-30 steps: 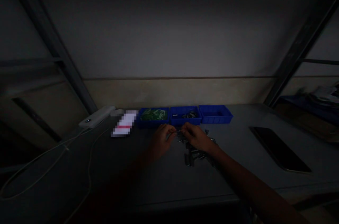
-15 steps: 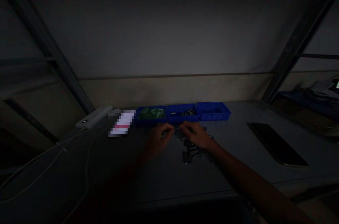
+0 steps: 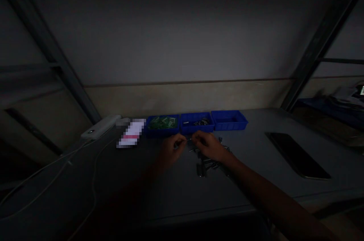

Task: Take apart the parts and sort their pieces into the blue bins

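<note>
A pale wall (image 3: 187, 43) with a beige lower band fills the background, in dim light. Below it spreads a grey table (image 3: 176, 195); its back edge meets the wall and its front edge runs well below the hands, leaving a broad stretch of tabletop in between. Metal posts (image 3: 78, 89) slant up at both sides. On the right lies a dark-screened tablet (image 3: 298, 155), with open surface between it and the right forearm.

Three blue trays (image 3: 197, 128) stand side by side along the back edge: the left one holds green packets (image 3: 163, 122), the middle one small metal parts (image 3: 201, 122), and the right one shows its inner floor. The left hand (image 3: 170, 149) and right hand (image 3: 209, 146) face each other just before the trays, thumbs and fingertips pinching a slim metal piece (image 3: 189, 139) between them; its shape is too dark to make out.

Left of the trays lie a lit phone (image 3: 132, 133), its screen pixelated and unreadable, and a white oblong device (image 3: 101, 127) near pale cables (image 3: 94, 180). Loose metal pieces (image 3: 201, 170) lie heaped under and beside the right hand.
</note>
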Demonstrator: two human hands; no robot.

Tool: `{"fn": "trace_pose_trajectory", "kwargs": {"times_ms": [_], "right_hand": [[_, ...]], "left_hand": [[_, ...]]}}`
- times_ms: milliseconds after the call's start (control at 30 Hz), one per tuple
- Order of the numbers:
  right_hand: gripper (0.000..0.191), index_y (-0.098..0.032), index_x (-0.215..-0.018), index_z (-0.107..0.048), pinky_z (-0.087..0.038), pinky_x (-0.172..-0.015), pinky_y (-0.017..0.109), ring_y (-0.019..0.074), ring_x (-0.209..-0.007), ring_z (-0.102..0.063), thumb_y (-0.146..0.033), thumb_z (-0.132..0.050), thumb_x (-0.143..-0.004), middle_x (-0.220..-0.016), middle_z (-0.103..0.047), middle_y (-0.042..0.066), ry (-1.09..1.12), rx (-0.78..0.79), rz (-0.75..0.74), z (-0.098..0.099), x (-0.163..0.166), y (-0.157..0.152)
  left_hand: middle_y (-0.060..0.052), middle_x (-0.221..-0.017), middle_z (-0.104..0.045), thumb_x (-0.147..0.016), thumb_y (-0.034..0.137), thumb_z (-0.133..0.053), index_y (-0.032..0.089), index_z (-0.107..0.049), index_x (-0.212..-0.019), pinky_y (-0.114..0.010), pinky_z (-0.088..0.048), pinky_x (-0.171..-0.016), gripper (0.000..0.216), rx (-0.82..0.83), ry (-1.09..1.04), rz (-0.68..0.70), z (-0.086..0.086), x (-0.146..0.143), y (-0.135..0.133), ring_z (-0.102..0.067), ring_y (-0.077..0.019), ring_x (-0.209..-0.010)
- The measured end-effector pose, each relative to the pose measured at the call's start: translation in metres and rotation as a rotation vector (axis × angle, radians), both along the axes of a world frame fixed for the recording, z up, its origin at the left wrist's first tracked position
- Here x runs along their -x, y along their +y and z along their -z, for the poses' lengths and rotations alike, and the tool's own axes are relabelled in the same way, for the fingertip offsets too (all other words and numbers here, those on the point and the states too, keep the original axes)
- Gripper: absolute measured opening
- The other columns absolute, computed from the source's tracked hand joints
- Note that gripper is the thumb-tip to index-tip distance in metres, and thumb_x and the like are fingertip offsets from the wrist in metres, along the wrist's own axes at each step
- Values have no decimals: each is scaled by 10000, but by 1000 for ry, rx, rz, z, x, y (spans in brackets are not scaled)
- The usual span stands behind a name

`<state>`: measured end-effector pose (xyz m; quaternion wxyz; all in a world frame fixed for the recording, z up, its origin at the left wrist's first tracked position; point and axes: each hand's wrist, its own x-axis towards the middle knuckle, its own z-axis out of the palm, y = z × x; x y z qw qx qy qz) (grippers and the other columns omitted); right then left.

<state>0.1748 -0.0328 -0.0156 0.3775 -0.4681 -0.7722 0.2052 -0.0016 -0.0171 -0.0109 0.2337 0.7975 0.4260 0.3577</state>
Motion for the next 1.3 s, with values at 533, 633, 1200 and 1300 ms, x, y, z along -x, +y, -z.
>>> {"fn": "trace_pose_trajectory", "kwargs": {"times_ms": [533, 633, 1200, 1300], "right_hand": [[218, -164, -841, -623, -330, -541, 201, 101, -563, -512, -290, -445, -842, -650, -599, 3, -107, -16, 31, 0, -2, 1], [202, -166, -827, -610, -327, -540, 202, 100, -558, -507, -289, -451, -844, -640, -594, 0, -114, -30, 32, 1, -1, 1], [319, -134, -995, -597, -321, -536, 242, 158, -567, -512, -341, -467, -790, -640, -600, 50, 21, -145, 881, -3, -69, 28], [356, -139, -1079, -565, -324, -544, 244, 164, -577, -532, -341, -468, -803, -639, -608, 45, -47, -107, 814, -2, -61, 26]], "left_hand": [[-13, -675, -619, -785, 275, -466, 150, -594, -757, -235, -413, -595, 181, 5, -15, 28, 0, 1, 0, -563, -132, -642], [-14, -680, -620, -787, 286, -470, 151, -601, -760, -238, -416, -605, 189, 13, -9, 34, -1, 1, 0, -561, -131, -647], [-61, -876, -630, -802, 216, -481, 182, -606, -848, -311, -410, -747, 138, -190, 468, 101, 8, -10, -7, -568, -192, -816], [-75, -840, -613, -828, 188, -433, 174, -589, -779, -355, -384, -789, 164, -255, 526, 66, 12, -13, -6, -546, -212, -838]]}}
